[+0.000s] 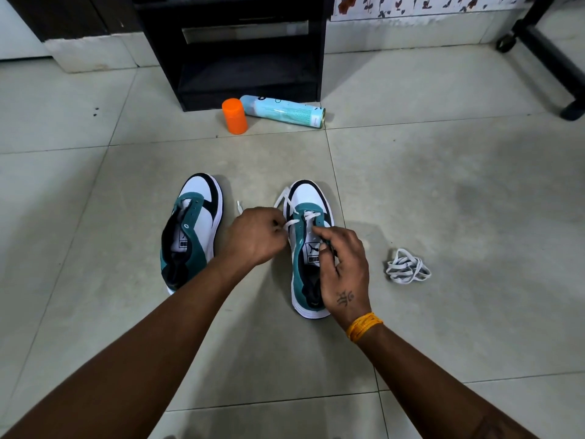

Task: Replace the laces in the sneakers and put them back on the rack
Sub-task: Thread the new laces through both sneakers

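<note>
Two bare forearms reach forward over a tiled floor (443, 191) to two teal, white and black sneakers standing side by side, toes away: the left sneaker (193, 229) has no lace, the right sneaker (308, 248) is partly threaded with one white lace (292, 221). The left hand (256, 236) pinches that lace with curled fingers, and the right hand (343, 267) grips the shoe's tongue area, a yellow wristband (364, 326) on its wrist. One loose bundled lace (406, 267) lies right of the shoes; farther off, one orange cap (234, 116) and one spray can (283, 109) on its side sit before a black rack (240, 52).

Teal-white-black sneakers (250, 236), orange cap (234, 116)
</note>
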`<move>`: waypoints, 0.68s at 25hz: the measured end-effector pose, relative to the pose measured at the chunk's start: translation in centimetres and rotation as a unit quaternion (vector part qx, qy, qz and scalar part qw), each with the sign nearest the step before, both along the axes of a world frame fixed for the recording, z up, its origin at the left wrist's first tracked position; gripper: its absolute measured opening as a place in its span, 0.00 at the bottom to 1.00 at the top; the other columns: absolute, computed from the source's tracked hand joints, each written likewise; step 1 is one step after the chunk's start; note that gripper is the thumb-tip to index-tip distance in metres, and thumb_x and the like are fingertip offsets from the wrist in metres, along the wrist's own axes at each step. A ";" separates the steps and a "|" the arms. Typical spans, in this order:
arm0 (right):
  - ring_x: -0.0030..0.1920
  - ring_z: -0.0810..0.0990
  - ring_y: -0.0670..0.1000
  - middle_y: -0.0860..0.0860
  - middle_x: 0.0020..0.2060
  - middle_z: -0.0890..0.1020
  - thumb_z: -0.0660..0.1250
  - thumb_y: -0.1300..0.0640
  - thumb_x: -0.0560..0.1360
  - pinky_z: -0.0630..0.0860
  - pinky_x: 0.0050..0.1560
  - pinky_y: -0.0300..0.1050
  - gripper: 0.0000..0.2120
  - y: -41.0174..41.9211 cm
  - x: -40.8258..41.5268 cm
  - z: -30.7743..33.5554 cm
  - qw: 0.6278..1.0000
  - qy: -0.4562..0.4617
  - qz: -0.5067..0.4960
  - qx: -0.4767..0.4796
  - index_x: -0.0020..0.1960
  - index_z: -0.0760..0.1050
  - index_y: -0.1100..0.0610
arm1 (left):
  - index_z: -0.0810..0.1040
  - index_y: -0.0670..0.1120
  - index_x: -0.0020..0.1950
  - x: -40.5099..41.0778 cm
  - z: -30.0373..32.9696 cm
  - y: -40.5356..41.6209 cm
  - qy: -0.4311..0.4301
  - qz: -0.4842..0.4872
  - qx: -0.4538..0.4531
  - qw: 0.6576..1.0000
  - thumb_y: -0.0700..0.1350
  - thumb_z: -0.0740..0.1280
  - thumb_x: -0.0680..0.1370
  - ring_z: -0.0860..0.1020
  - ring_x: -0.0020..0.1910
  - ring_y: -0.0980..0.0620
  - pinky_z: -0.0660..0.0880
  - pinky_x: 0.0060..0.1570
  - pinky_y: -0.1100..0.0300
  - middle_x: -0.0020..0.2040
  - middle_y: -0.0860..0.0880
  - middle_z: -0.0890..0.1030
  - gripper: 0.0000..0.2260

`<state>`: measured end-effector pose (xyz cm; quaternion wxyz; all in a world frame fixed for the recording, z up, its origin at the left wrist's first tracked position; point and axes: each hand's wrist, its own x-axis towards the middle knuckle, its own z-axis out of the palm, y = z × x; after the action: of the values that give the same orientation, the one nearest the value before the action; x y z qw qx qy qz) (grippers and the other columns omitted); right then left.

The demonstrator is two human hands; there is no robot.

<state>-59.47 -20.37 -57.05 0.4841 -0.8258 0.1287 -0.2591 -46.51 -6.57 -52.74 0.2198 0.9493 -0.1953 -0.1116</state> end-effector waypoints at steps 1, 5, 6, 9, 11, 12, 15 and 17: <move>0.60 0.78 0.50 0.48 0.56 0.79 0.62 0.65 0.79 0.75 0.61 0.48 0.17 0.0 0.0 0.0 1.000 0.000 -0.001 -0.002 0.63 0.81 0.54 | 0.84 0.51 0.48 -0.1 0.0 -0.3 0.015 0.020 -0.056 0.998 0.49 0.68 0.76 0.82 0.46 0.51 0.76 0.45 0.58 0.46 0.53 0.85 0.06; 0.60 0.78 0.49 0.48 0.56 0.80 0.63 0.65 0.79 0.75 0.61 0.49 0.16 0.0 0.2 0.0 1.000 -0.002 0.002 0.006 0.63 0.81 0.54 | 0.80 0.48 0.37 -0.7 -1.1 -0.8 0.139 0.124 -0.243 0.952 0.39 0.71 0.77 0.81 0.40 0.51 0.74 0.40 0.61 0.37 0.51 0.83 0.09; 0.60 0.78 0.48 0.48 0.56 0.80 0.63 0.66 0.80 0.75 0.61 0.49 0.16 -0.1 0.2 0.0 1.000 -0.002 0.003 0.007 0.63 0.81 0.54 | 0.81 0.46 0.36 -0.7 -1.3 -0.8 0.197 0.167 -0.306 0.916 0.36 0.70 0.76 0.80 0.41 0.48 0.75 0.41 0.59 0.37 0.48 0.83 0.10; 0.60 0.78 0.49 0.48 0.56 0.79 0.63 0.66 0.80 0.75 0.61 0.49 0.16 -0.3 0.3 0.0 1.000 -0.002 0.007 0.004 0.64 0.80 0.54 | 0.82 0.44 0.37 -0.5 -1.4 -0.9 0.275 0.236 -0.366 0.858 0.33 0.69 0.74 0.80 0.41 0.45 0.76 0.44 0.54 0.37 0.44 0.82 0.09; 0.61 0.78 0.50 0.48 0.57 0.79 0.63 0.65 0.80 0.75 0.61 0.48 0.16 -0.3 0.3 0.0 1.000 -0.002 0.007 0.003 0.64 0.80 0.54 | 0.82 0.43 0.39 -0.6 -0.9 -1.3 0.263 0.250 -0.365 0.857 0.37 0.69 0.76 0.80 0.40 0.47 0.78 0.40 0.59 0.36 0.46 0.81 0.07; 0.61 0.77 0.50 0.47 0.57 0.79 0.62 0.64 0.80 0.75 0.61 0.48 0.16 -0.3 0.3 0.0 1.000 0.000 0.008 0.001 0.64 0.80 0.53 | 0.83 0.44 0.39 -0.6 -0.7 -1.7 0.226 0.249 -0.342 0.878 0.42 0.69 0.78 0.80 0.38 0.49 0.77 0.38 0.60 0.35 0.49 0.82 0.08; 0.61 0.77 0.50 0.46 0.57 0.78 0.62 0.63 0.80 0.75 0.61 0.46 0.16 -0.3 0.2 0.1 1.000 0.011 0.011 -0.003 0.64 0.80 0.52 | 0.83 0.49 0.40 -0.4 -0.6 -3.1 0.086 0.196 -0.205 0.955 0.58 0.72 0.76 0.80 0.36 0.57 0.72 0.37 0.62 0.35 0.55 0.83 0.14; 0.61 0.77 0.49 0.46 0.58 0.78 0.62 0.62 0.81 0.74 0.61 0.45 0.16 -0.4 0.1 0.0 1.000 0.019 0.014 -0.001 0.65 0.80 0.51 | 0.83 0.49 0.38 0.1 -0.6 -3.8 0.099 0.197 -0.247 0.944 0.57 0.77 0.72 0.81 0.36 0.57 0.78 0.40 0.59 0.36 0.55 0.84 0.13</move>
<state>-59.32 -20.73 -57.02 0.4846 -0.8327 0.1257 -0.2368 -46.46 -10.40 -53.31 0.4836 0.8686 -0.0035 -0.1079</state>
